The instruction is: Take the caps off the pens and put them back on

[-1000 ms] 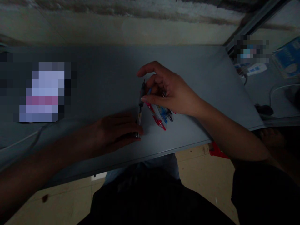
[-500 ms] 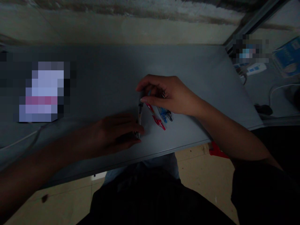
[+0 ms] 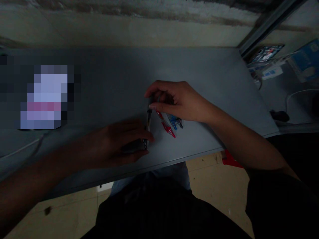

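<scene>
At far left on a grey table top, a pixelated object, too blurred to name and well apart from the hands. Next along, the left hand, fingers closed around the lower end of a slim dark-barrelled pen, the pen tilted between both hands over the table's near half, contact with the surface impossible to tell. Just right of that pen, a red-trimmed pen and a blue-trimmed pen lying side by side on the table top, close beneath the right hand. Thumb and forefinger of that hand curved near the dark pen's upper end, any closure on the barrel impossible to tell in the dim light. Best handling, in judgement, for so slim a barrel: 2 hands kept steady, light fingertip pressure, knuckles clear of the neighbouring pens. Farther right, past the table's edge, a red plastic object low near the floor, then a white power strip, a white cable and a blue booklet on a lower surface
</scene>
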The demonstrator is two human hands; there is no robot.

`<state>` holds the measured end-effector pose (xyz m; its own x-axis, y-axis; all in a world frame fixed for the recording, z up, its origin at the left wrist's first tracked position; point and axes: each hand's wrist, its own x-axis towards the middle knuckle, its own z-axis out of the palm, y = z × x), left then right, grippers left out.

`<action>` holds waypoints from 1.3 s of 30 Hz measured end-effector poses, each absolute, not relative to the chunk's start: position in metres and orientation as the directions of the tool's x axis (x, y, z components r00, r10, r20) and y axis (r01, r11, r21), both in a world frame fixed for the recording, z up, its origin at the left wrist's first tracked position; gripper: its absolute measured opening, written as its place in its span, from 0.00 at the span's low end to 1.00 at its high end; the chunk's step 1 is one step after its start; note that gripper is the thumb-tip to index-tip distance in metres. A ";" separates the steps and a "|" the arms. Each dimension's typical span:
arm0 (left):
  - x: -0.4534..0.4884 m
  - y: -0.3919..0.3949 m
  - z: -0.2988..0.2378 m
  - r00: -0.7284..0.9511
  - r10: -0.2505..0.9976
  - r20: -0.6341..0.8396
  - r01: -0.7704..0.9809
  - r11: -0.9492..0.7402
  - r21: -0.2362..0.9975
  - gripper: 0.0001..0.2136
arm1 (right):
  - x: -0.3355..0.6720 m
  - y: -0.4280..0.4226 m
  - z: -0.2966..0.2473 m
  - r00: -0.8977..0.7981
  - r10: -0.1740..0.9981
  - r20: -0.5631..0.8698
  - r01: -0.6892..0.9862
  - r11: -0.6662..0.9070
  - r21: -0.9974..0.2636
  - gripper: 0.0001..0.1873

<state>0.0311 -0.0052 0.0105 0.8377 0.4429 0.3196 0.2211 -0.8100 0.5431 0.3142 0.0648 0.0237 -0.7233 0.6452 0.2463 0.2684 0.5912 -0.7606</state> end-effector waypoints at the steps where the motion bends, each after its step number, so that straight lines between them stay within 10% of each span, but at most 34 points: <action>1: 0.032 -0.005 0.011 0.837 0.442 0.322 0.221 -0.812 0.540 0.13 | 0.314 0.065 0.024 -0.723 0.644 0.250 0.264 0.592 -0.762 0.11; 39: 0.027 -0.004 0.005 0.834 0.433 0.342 0.224 -0.832 0.508 0.10 | 0.313 0.061 0.027 -0.720 0.664 0.200 0.268 0.532 -0.803 0.15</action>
<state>0.0268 -0.0043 0.0051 0.8336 0.4334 0.3424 0.2241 -0.8320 0.5075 0.3125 0.0611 0.0269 -0.7203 0.6642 0.2001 0.2675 0.5321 -0.8033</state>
